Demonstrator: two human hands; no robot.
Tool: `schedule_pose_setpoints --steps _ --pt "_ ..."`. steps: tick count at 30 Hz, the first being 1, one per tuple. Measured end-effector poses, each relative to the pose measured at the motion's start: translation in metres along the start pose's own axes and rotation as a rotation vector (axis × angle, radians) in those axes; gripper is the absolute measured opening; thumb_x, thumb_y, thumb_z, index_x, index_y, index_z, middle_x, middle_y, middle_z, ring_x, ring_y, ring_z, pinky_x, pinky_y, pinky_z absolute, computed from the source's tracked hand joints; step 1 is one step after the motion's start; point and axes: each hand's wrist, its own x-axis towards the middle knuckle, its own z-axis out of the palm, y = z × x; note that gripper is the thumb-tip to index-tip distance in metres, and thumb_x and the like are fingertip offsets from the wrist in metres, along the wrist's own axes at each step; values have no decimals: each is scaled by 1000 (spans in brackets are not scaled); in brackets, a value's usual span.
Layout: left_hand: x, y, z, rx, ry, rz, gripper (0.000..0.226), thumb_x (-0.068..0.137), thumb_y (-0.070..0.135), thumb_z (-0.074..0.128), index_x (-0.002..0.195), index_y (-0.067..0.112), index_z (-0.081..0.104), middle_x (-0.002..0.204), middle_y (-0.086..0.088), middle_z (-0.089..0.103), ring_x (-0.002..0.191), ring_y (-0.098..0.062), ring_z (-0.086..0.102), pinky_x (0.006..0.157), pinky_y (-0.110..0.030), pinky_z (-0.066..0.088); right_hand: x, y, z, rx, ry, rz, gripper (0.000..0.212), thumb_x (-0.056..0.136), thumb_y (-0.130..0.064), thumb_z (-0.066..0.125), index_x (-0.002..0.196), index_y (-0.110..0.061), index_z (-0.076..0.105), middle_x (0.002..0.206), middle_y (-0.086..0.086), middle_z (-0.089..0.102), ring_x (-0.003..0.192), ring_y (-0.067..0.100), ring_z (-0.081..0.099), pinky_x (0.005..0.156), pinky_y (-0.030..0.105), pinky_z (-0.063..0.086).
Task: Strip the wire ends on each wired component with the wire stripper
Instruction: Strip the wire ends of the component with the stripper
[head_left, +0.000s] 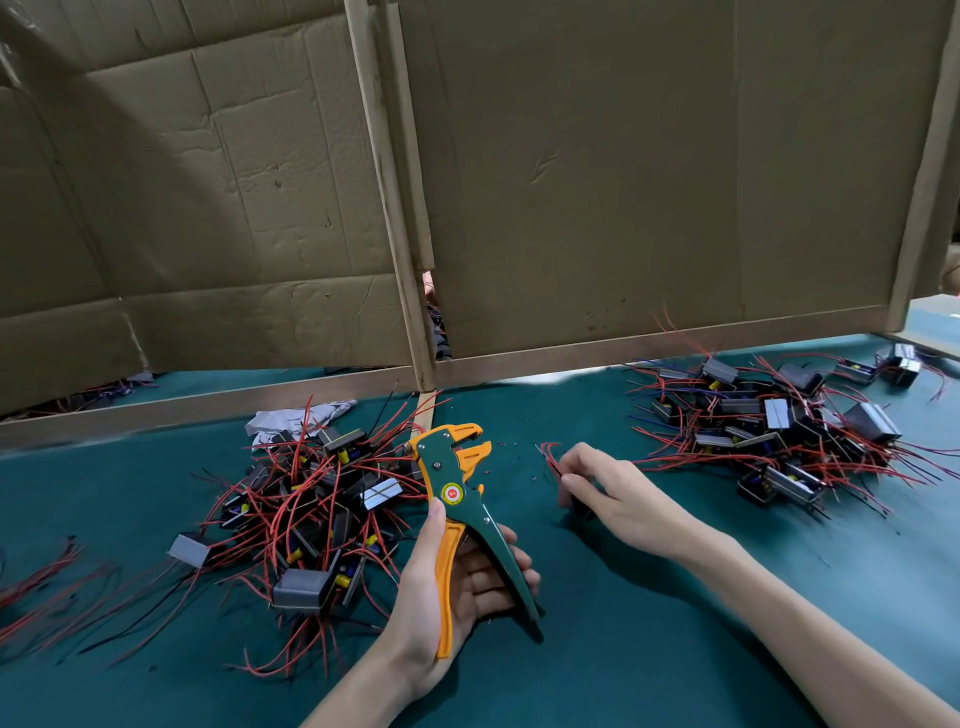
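My left hand (457, 577) grips the handles of a green and orange wire stripper (457, 493), jaws up and apart, with nothing between them. To its right, my right hand (608, 493) holds a small dark wired component (581, 506) low over the green table, pinching its red and black wires (548, 457), which point toward the stripper's jaws and stop short of them. The component is mostly hidden under the fingers. A pile of wired components (317, 509) with red wires lies left of the stripper. A second pile (774, 426) lies at the right.
A cardboard screen on a wooden frame (415, 291) stands across the back of the green table (649, 623). A grey cloth (296, 418) lies behind the left pile. Loose red wires (47, 587) trail at the far left. Small insulation scraps (506, 457) dot the table near the jaws.
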Motion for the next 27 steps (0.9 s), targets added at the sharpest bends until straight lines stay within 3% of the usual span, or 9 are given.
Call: schedule_pose_setpoints --steps 5,12,16,21,27 --pt "0 0 -1 2 -8 -2 77 81 65 37 93 -5 68 88 -28 65 83 -42 66 82 -48 56 -2 -6 2 146 12 68 13 99 -13 47 88 -18 49 75 -7 73 73 9 66 75 25 48" --pt "0 2 -1 -13 -42 -42 79 81 66 37 97 -6 66 89 -29 64 84 -43 66 74 -44 56 0 -15 1 504 9 149 15 100 -8 46 87 -11 52 56 -5 58 63 12 50 70 28 40" --pt "0 4 -3 -26 -115 -66 81 81 68 36 97 -6 66 88 -29 62 83 -42 65 72 -44 54 -3 -20 -5 782 -41 203 24 99 -11 46 77 -10 57 56 0 51 64 11 49 68 21 40" --pt "-4 6 -4 -15 -270 -132 85 85 70 30 96 -5 67 87 -26 61 79 -39 64 75 -44 53 -4 -23 -10 1078 -191 209 20 90 -20 45 70 -14 45 67 5 52 72 22 56 97 47 43" --pt "-5 7 -4 17 -384 -160 86 76 73 38 98 -6 64 89 -25 61 80 -38 63 77 -43 51 -7 -29 -12 1160 -216 269 27 97 -19 38 72 -20 48 96 13 72 92 29 68 64 26 53"
